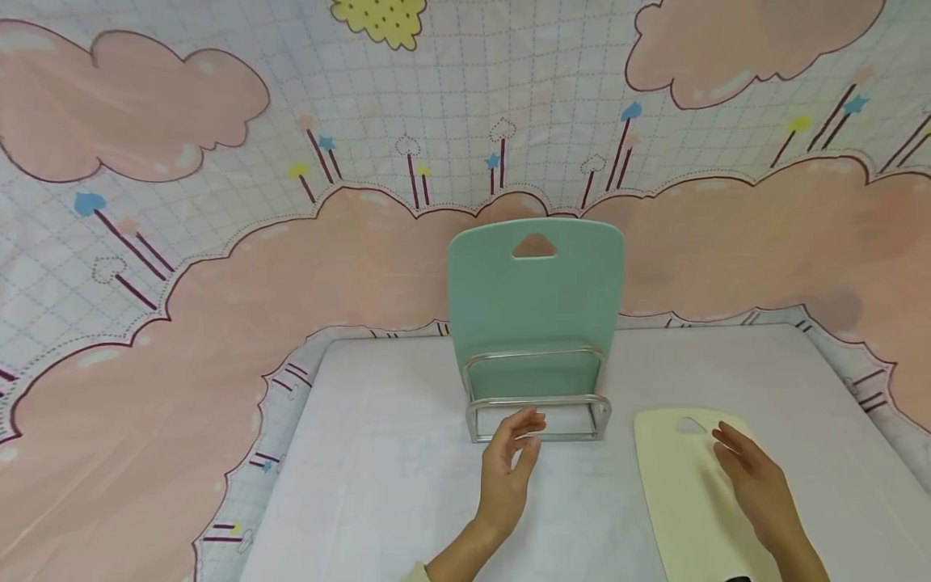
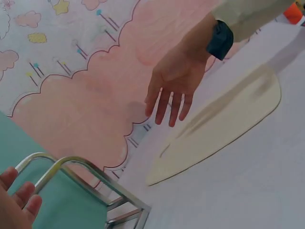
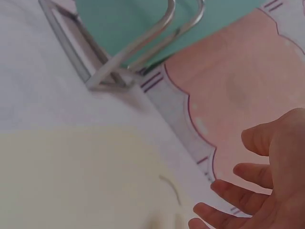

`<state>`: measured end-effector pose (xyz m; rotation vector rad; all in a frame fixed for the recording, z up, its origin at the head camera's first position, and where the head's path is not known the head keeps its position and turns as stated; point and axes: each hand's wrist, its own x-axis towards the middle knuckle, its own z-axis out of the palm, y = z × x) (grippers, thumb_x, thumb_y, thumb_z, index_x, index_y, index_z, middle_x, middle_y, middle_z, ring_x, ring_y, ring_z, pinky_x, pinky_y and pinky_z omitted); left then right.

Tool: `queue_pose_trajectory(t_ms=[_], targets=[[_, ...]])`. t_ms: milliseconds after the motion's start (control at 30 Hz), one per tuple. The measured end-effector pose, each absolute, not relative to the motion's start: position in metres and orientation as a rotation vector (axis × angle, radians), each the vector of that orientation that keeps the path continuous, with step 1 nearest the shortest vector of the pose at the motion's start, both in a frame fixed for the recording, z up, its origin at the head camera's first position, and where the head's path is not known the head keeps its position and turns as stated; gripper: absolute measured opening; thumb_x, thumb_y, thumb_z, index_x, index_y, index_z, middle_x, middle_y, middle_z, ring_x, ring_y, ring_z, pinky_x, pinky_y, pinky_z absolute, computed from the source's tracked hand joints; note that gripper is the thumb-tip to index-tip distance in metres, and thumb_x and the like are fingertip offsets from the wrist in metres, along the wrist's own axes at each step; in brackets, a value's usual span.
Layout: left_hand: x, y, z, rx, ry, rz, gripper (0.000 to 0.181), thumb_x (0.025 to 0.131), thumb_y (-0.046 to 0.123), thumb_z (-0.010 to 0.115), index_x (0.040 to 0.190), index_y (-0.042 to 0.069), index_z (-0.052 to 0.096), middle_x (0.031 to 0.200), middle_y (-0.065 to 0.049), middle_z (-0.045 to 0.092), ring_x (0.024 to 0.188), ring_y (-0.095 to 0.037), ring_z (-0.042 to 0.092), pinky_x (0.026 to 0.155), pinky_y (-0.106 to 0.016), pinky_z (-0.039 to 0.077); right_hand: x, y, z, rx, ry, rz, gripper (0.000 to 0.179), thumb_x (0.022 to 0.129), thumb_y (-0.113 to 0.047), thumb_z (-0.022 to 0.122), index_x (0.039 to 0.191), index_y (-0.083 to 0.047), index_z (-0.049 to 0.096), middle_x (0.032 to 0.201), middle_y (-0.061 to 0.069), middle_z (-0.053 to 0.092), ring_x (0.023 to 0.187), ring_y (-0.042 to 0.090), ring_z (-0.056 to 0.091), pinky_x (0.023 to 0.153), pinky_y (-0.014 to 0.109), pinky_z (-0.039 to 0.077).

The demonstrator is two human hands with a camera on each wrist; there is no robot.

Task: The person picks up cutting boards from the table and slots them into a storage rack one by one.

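A green cutting board (image 1: 536, 299) with a handle hole stands upright in a metal wire rack (image 1: 538, 401) at the middle of the table. In front of the rack is my left hand (image 1: 507, 473), fingers loosely bent and holding nothing; its fingertips overlap the rack's front bar in the head view. A cream cutting board (image 1: 684, 493) lies flat to the right. Over that board hovers my right hand (image 1: 756, 485), empty, its fingers relaxed and apart in the left wrist view. The right wrist view shows the right hand's spread fingers (image 3: 238, 195) beside the cream board.
The white table (image 1: 378, 453) reaches back to a wall covering (image 1: 349, 267) printed with clouds. A dark band (image 2: 220, 40) circles the right wrist. Something orange (image 2: 293, 13) shows at the top corner of the left wrist view.
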<state>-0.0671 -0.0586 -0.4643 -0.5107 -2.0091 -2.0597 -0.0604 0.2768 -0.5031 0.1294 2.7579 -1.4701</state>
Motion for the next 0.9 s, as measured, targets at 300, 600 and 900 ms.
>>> queue_pose_trajectory(t_ms=[300, 600, 900], targets=[[-0.061, -0.037, -0.471, -0.405, -2.046, -2.354, 0.033, 0.100, 0.009, 0.049, 0.132, 0.002, 0.050, 0.123, -0.011, 0.056, 0.117, -0.035, 0.051, 0.098, -0.029, 0.042, -0.037, 0.308, -0.525, 0.376, 2.674, -1.440, 0.068, 0.100, -0.047, 0.040, 0.151, -0.006, 0.023, 0.143, -0.006, 0.041, 0.101, -0.019, 0.039, 0.079, 0.020, 0.047], [-0.061, -0.012, -0.482, -0.258, -2.023, -2.476, 0.032, 0.098, 0.009, 0.054, 0.128, -0.001, 0.054, 0.119, -0.013, 0.060, 0.114, -0.028, 0.055, 0.095, -0.027, 0.044, -0.032, 0.322, -0.532, 0.508, 2.572, -1.450, 0.073, 0.099, -0.053, 0.037, 0.152, -0.006, 0.018, 0.131, -0.025, 0.037, 0.127, 0.055, 0.026, 0.088, 0.066, 0.036], [-0.061, 0.002, -0.495, -0.145, -2.075, -2.502, 0.033, 0.098, 0.014, 0.055, 0.128, 0.001, 0.055, 0.123, -0.009, 0.058, 0.113, -0.018, 0.054, 0.096, -0.024, 0.042, -0.027, 0.332, -0.532, 0.476, 2.655, -1.423, 0.069, 0.101, -0.047, 0.039, 0.150, -0.002, 0.021, 0.093, -0.050, 0.028, 0.130, 0.055, 0.020, 0.091, 0.068, 0.031]])
